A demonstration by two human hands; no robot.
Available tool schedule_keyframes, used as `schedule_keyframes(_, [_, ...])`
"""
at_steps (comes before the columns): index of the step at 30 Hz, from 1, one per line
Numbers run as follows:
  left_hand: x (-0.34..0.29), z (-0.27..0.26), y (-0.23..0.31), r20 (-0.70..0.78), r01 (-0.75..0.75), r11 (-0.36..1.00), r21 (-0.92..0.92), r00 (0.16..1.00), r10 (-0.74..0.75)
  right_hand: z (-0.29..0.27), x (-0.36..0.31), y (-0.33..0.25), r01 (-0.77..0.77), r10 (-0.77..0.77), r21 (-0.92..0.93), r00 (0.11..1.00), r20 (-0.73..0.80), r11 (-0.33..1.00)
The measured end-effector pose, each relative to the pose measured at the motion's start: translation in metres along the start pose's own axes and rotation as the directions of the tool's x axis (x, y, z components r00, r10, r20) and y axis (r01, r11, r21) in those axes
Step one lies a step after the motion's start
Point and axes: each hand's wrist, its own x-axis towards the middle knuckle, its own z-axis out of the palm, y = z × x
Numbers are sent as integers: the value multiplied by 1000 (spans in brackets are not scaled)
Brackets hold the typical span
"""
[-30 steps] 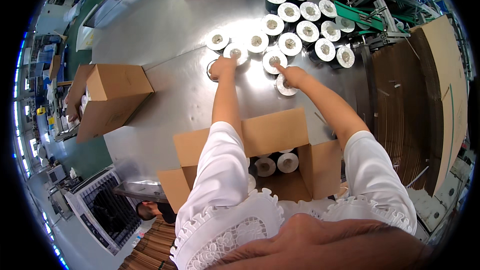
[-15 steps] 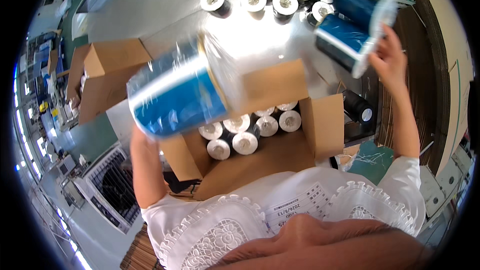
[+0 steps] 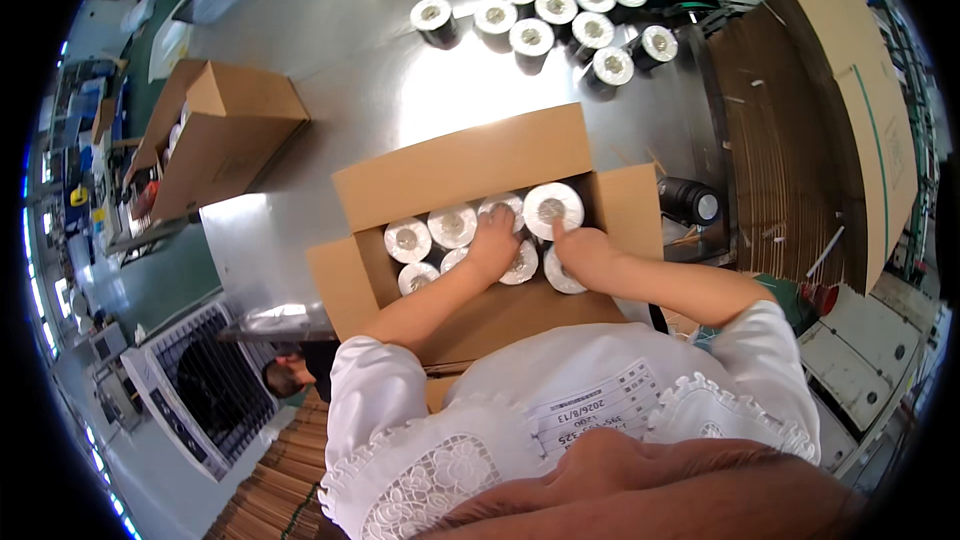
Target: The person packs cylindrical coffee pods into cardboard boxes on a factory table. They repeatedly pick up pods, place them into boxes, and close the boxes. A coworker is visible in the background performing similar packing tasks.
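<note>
An open cardboard box (image 3: 462,160) stands before me, holding several wrapped rolls with round white ends and dark sides. Over its back row is my left hand (image 3: 493,243), its fingers bent at the core of one roll (image 3: 490,204). My right hand (image 3: 588,256) has its index finger at the core of the back right roll (image 3: 553,202), whose end sits higher than its neighbours. Its other fingers are curled under and partly hidden. In front, another roll (image 3: 563,273) is partly covered by my right hand. My forearms hide part of the front row.
Several similar rolls (image 3: 532,37) stand on the metal table (image 3: 340,70) at the far side. Another open box (image 3: 225,145) is at the left. A black cylinder (image 3: 690,202) lies right of my box. Stacked flat cardboard (image 3: 790,140) lines the right; a person (image 3: 290,372) shows at lower left.
Both hands have come down and inward into the box. The blue-labelled rolls they held in the air are no longer raised; more white roll ends now show inside the box.
</note>
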Motion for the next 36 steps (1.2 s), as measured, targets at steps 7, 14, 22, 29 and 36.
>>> schedule_keyframes(7, [1,-116,-50,80,-32,615,-788,985,154,22,14,44,60,-57,-43,995,83,997])
schedule_keyframes(14, [171,-123,-193,-430,161,830,-535,793,-431,-125,34,170,24,86,108,442,-893,994])
schedule_keyframes(22, [307,-99,-233,-19,421,907,10,907,-421,-108,182,331,-343,307,-128,921,-239,931])
schedule_keyframes(29, [305,-80,-237,-33,367,926,-88,928,-370,-54,194,333,-212,298,312,919,-259,926])
schedule_keyframes(36, [104,-178,-234,-191,255,642,-724,820,-540,-72,43,277,-182,455,528,770,-449,829])
